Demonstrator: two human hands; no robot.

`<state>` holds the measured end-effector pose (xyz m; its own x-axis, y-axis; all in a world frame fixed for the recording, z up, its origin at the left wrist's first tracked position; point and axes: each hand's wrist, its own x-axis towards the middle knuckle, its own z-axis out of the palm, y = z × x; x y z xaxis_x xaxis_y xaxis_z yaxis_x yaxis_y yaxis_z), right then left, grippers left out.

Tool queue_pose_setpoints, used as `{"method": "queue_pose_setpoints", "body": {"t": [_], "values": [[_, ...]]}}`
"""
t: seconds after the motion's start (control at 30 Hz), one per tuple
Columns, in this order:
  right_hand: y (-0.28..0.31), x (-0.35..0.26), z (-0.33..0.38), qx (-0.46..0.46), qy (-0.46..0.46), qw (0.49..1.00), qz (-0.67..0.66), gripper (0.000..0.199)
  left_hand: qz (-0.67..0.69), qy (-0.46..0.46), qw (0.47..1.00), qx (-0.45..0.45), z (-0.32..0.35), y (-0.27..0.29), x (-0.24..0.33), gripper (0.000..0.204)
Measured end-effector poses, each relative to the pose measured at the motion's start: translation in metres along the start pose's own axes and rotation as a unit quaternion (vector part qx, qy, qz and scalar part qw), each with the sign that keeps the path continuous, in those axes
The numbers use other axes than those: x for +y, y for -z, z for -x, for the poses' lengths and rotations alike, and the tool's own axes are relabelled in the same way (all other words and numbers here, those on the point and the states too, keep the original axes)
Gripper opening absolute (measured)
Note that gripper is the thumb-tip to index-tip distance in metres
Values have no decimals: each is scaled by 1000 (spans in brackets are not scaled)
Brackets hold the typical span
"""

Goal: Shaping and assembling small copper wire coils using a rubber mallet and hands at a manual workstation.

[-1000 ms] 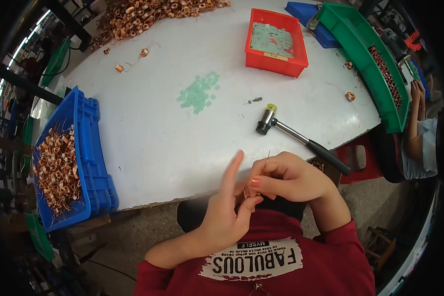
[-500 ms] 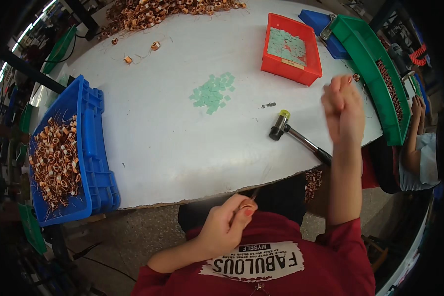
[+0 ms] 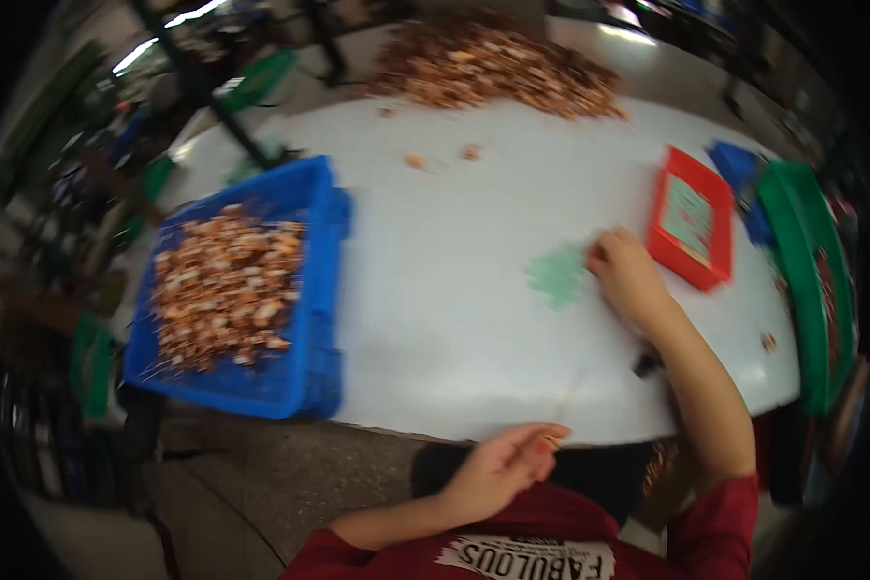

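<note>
Near the table's front edge, my left hand (image 3: pixel 503 472) is closed, with a small copper coil (image 3: pixel 551 443) at its fingertips; blur hides the coil's shape. My right hand (image 3: pixel 630 275) reaches over the table at the right edge of a loose patch of small pale green squares (image 3: pixel 556 275). Its fingers are bent together; whether a square is between them cannot be made out. The dark hammer head (image 3: pixel 647 364) shows beside my right forearm, which covers the rest of that tool.
A blue crate (image 3: pixel 321 280) of copper coils (image 3: pixel 227 290) stands at left. At far side lies a large coil heap (image 3: pixel 493 68), with loose coils (image 3: pixel 470 153) before it. At right are a red tray (image 3: pixel 669 246) of green squares, a blue bin (image 3: pixel 739 172) and a long green bin (image 3: pixel 793 242).
The view has swung left and up. My right hand has gone from beside the green bin to the patch of green squares. My left hand stays closed near the table edge.
</note>
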<state>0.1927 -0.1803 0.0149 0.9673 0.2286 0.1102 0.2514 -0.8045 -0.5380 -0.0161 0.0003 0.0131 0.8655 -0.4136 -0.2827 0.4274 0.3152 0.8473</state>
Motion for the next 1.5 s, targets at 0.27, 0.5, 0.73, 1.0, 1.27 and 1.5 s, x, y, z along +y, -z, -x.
{"method": "queue_pose_setpoints", "body": {"t": [0.27,0.5,0.73,1.0,1.27,1.5], "values": [[49,-44,50,-3,-14,986,-166,8,90,15,995,-30,-8,6,7,35],[53,-78,153,-39,-86,953,-286,23,124,72,989,32,-7,1,16,32],[23,-51,178,37,89,974,-206,25,152,116,981,-31,-23,-4,-1,32],[9,-53,181,49,106,989,-96,24,106,90,989,-49,-24,-2,-9,28],[-1,-58,183,69,139,987,-39,26,63,72,993,-70,-24,2,-10,24],[-1,-56,183,69,198,978,-1,24,57,76,994,-60,-21,-2,-8,21]]}}
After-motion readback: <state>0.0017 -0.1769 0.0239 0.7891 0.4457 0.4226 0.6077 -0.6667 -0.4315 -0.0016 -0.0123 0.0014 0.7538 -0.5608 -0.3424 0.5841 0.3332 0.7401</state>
